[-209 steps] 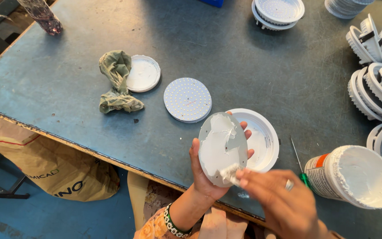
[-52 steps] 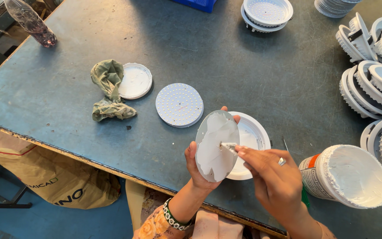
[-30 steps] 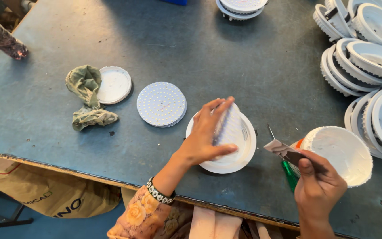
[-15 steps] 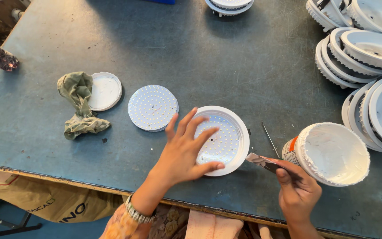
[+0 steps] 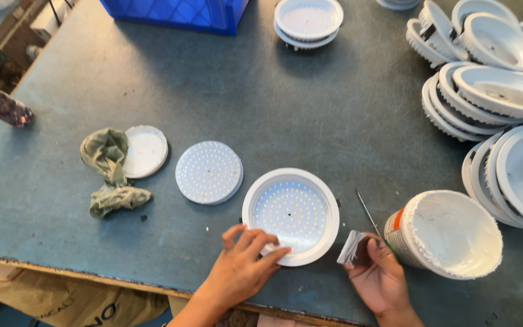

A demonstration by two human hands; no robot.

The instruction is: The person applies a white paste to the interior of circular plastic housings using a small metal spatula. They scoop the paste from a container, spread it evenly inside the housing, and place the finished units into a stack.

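A round white lamp housing (image 5: 290, 215) lies flat on the grey table (image 5: 213, 91), with a dotted LED disc seated inside it. My left hand (image 5: 244, 268) rests at its near left rim, fingertips touching the edge. My right hand (image 5: 379, 275) sits on the table just right of the housing and grips a small paste-smeared spreader (image 5: 351, 247). A tub of white paste (image 5: 446, 233) stands right beside that hand. Another loose LED disc (image 5: 209, 172) lies to the housing's left.
A crumpled green rag (image 5: 108, 171) and a small white lid (image 5: 145, 151) lie at the left. Stacks of white housings (image 5: 497, 91) crowd the right side. More discs (image 5: 308, 21) and a blue crate (image 5: 177, 13) sit at the back. A thin rod (image 5: 367, 212) lies near the tub.
Earlier my left hand held the disc upright while my right spread paste on it. The disc now sits in the housing; my left hand has slid off to the rim.
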